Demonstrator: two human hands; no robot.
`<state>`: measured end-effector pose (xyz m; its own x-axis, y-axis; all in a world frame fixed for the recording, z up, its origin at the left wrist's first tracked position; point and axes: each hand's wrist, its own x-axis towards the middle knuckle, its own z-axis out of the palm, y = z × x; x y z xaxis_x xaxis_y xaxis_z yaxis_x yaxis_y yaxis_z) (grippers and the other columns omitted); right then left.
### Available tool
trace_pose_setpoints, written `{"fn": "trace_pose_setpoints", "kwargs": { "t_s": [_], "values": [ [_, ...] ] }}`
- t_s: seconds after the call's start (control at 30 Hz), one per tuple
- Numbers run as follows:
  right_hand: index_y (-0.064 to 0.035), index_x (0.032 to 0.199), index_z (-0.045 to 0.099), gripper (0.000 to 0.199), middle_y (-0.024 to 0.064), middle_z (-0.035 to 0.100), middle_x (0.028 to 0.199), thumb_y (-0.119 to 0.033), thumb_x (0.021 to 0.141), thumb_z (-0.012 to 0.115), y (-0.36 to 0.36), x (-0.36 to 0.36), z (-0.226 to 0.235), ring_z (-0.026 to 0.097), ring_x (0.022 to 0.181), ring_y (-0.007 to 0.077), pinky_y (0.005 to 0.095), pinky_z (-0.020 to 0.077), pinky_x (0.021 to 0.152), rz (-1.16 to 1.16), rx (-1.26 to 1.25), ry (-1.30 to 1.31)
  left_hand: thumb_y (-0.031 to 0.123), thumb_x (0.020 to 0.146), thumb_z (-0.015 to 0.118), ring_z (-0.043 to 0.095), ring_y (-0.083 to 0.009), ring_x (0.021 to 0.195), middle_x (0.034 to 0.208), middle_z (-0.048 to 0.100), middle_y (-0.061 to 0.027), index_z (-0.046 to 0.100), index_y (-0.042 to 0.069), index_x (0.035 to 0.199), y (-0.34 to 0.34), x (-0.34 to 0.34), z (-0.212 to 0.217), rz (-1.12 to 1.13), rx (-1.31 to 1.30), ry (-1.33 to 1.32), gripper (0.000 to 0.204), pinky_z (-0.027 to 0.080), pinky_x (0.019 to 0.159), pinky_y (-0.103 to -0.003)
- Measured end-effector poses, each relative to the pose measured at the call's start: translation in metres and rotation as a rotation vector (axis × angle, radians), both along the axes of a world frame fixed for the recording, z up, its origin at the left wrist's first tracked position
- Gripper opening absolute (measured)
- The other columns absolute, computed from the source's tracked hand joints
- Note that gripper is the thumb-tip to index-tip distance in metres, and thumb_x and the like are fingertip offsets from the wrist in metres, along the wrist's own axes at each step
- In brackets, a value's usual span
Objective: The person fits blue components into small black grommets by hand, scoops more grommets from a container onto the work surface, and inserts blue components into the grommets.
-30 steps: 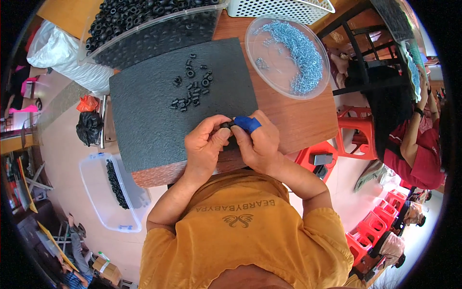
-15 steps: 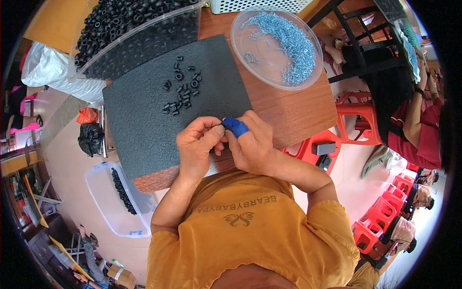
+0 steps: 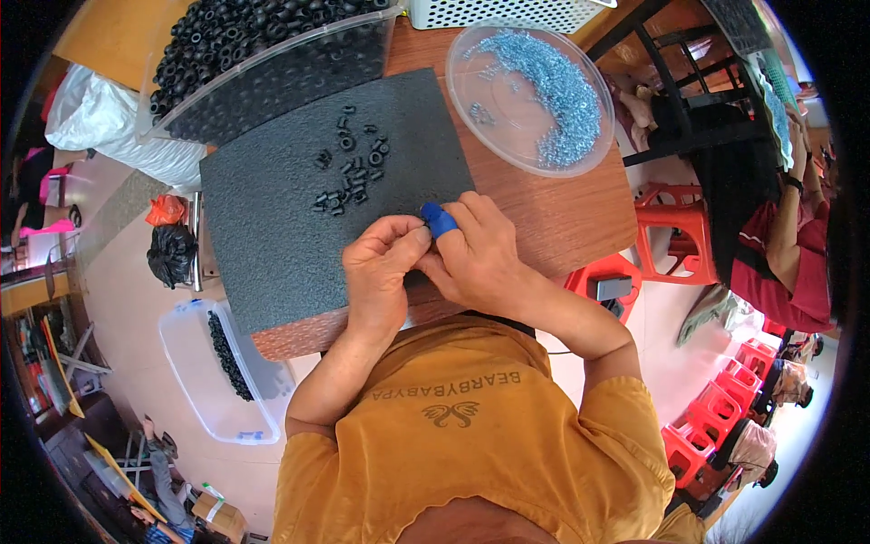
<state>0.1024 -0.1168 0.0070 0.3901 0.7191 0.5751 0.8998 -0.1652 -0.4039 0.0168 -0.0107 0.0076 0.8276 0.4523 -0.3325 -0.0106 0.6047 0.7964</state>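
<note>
My left hand and my right hand meet over the near edge of a dark grey mat. Both are closed, thumbs and fingertips pinched together. A blue wrap covers a finger of my right hand. Whatever lies between the fingertips is hidden; only a small dark bit shows there. Beyond my hands, several short black ring-shaped parts lie loose on the mat. At the back right of the table, a round clear lid holds a heap of tiny pale-blue shiny pieces.
A clear bin full of black rings stands at the back left, beside a white perforated basket. On the floor at left sits a clear box with more black parts. Red stools and a co-worker are at right.
The view has shifted a little, so the table and its things sit slightly differently. My hands stay pinched together at nearly the same spot on the mat.
</note>
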Motion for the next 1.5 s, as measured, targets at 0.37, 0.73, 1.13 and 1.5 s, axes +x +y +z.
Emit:
{"fn": "trace_pose_setpoints", "kwargs": {
  "t_s": [0.37, 0.73, 1.13, 1.5],
  "values": [
    [-0.0044, 0.057, 0.041, 0.022, 0.0122, 0.042, 0.06, -0.015, 0.06, 0.059, 0.002, 0.006, -0.012, 0.042, 0.057, 0.0258, 0.0372, 0.0328, 0.049, 0.077, -0.11, -0.204, 0.004, 0.083, 0.059, 0.058, -0.0105, 0.068, 0.079, 0.061, -0.0054, 0.06, -0.004, 0.092, 0.006, -0.005, -0.009, -0.051, -0.059, 0.041, 0.011, 0.05, 0.062, -0.024],
    [-0.0035, 0.057, 0.043, 0.027, 0.0107, 0.041, 0.059, -0.021, 0.062, 0.063, 0.004, 0.01, -0.012, 0.042, 0.058, 0.0253, 0.0365, 0.0327, 0.049, 0.168, -0.109, -0.201, 0.005, 0.087, 0.054, 0.06, -0.0153, 0.063, 0.079, 0.063, -0.0108, 0.058, -0.008, 0.097, 0.009, -0.008, -0.013, -0.125, 0.064, 0.053, 0.017, 0.052, 0.058, -0.027],
    [-0.0039, 0.061, 0.045, 0.026, 0.0095, 0.04, 0.063, -0.02, 0.058, 0.064, 0.009, 0.016, -0.018, 0.041, 0.059, 0.0248, 0.0355, 0.0329, 0.048, 0.152, 0.042, -0.216, 0.012, 0.089, 0.054, 0.061, -0.0161, 0.062, 0.08, 0.064, -0.0115, 0.058, -0.006, 0.096, 0.013, -0.007, -0.01, -0.142, -0.086, 0.072, 0.02, 0.051, 0.059, -0.028],
    [-0.0041, 0.058, 0.041, 0.022, 0.0111, 0.039, 0.061, -0.017, 0.05, 0.057, 0.006, 0.015, -0.023, 0.042, 0.058, 0.0246, 0.035, 0.034, 0.047, 0.18, 0.016, -0.23, 0.016, 0.092, 0.05, 0.055, -0.0117, 0.056, 0.07, 0.06, -0.0068, 0.059, -0.006, 0.098, 0.007, -0.012, -0.017, -0.227, 0.29, 0.123, 0.025, 0.046, 0.051, -0.023]
  ]
}}
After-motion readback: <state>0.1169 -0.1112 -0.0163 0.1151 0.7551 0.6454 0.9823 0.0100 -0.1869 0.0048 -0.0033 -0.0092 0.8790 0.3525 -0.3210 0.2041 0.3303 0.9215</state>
